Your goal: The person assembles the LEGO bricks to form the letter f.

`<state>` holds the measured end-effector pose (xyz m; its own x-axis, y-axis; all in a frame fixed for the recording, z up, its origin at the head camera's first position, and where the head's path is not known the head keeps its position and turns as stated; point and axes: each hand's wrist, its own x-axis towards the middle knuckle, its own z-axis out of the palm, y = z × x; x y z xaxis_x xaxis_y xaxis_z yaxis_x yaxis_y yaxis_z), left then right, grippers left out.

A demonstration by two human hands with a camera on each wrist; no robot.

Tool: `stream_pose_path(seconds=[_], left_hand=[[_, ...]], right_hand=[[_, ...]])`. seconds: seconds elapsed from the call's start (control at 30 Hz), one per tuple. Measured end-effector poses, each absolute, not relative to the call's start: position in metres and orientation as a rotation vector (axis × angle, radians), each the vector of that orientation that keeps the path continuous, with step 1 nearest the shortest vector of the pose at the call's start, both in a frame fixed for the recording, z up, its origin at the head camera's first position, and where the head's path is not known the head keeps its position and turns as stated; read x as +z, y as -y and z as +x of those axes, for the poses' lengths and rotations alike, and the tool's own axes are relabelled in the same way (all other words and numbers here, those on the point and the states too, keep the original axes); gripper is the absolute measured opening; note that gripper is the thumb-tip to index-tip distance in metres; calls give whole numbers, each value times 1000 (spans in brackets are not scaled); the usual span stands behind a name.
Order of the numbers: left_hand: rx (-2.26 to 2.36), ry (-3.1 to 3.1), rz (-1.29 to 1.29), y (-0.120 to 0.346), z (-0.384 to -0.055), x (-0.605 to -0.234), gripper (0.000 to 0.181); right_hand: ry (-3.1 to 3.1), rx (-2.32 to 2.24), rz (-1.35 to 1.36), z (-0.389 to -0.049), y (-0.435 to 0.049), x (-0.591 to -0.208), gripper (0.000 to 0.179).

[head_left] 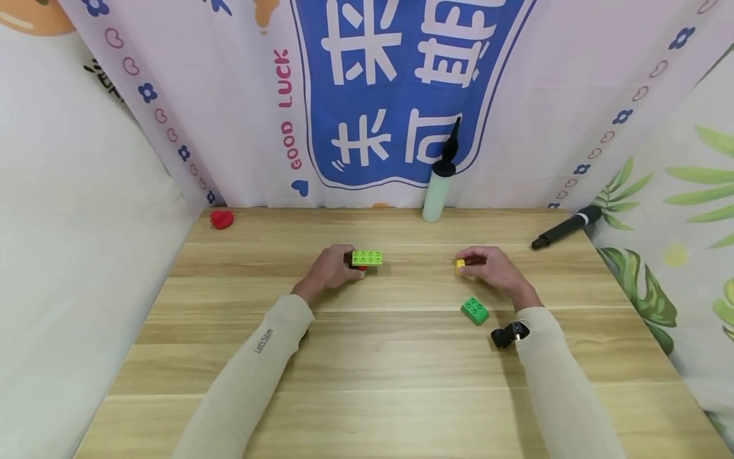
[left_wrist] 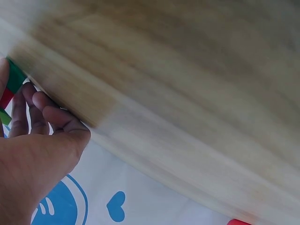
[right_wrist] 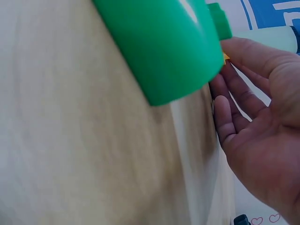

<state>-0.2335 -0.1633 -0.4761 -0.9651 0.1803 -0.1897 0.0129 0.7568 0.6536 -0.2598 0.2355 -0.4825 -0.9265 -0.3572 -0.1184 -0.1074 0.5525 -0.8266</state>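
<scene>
Fingers and thumb of my left hand grip a small stack of toy building bricks from its left side. The stack has a light green studded brick on top, a red brick under it, and a darker green brick at the other end, seen in the left wrist view. To the right, my right hand pinches a small yellow brick between thumb and fingers, mostly hidden in the right wrist view. A green brick with studs up and a rounded side lies on the table just in front of that hand.
Along the back of the wooden table are a red object at the left and a pale green hand pump standing near the curtain. A black cylindrical tool lies at the back right. A black wrist camera sits on my right wrist.
</scene>
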Motion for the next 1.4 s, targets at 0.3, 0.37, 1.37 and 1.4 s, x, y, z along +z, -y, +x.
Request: stream_pose_path(seconds=[0.3, 0.37, 1.37, 1.4], left_hand=[[1000, -2720, 159, 162, -234, -476, 39], [1001, -2724, 162, 161, -235, -475, 38], [1013, -2719, 151, 162, -232, -476, 40], [1015, -2719, 154, 162, -232, -476, 40]], right_hand=[[-2537, -1316, -379, -256, -237, -484, 44], [-2542, -1317, -374, -257, -237, -485, 43], [-2562, -1420, -684, -267, -101, -423, 36], [-2556, -1410, -705, -267, -92, -424, 36]])
